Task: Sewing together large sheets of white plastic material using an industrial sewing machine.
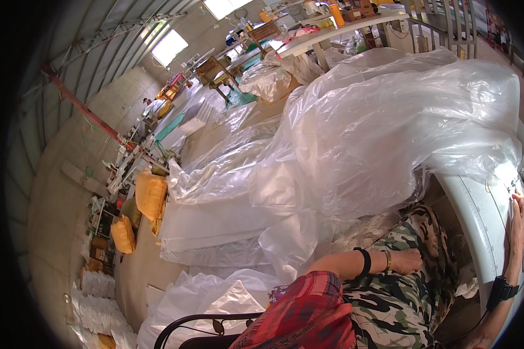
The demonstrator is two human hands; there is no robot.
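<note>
My left hand (404, 262) rests on my thigh in camouflage trousers (390, 314), its fingers curled in and nothing showing in them. At the far right, my right hand (519, 215) lies on a pale work table (468, 203), fingers stretched toward a brightly lit spot with small metal parts. Just beyond the fingertips, a large heap of clear plastic sheeting (390, 128) covers the table and spills down to the left. What lies under my right palm is hidden.
More plastic sheeting (209, 232) spreads over the floor at the left, near yellow sacks (151, 195). A black metal chair arm (209, 317) curves beside me. Farther back are a wooden chair (212, 70) and a cluttered white table (343, 28). White stacked bundles (102, 302) stand at lower left.
</note>
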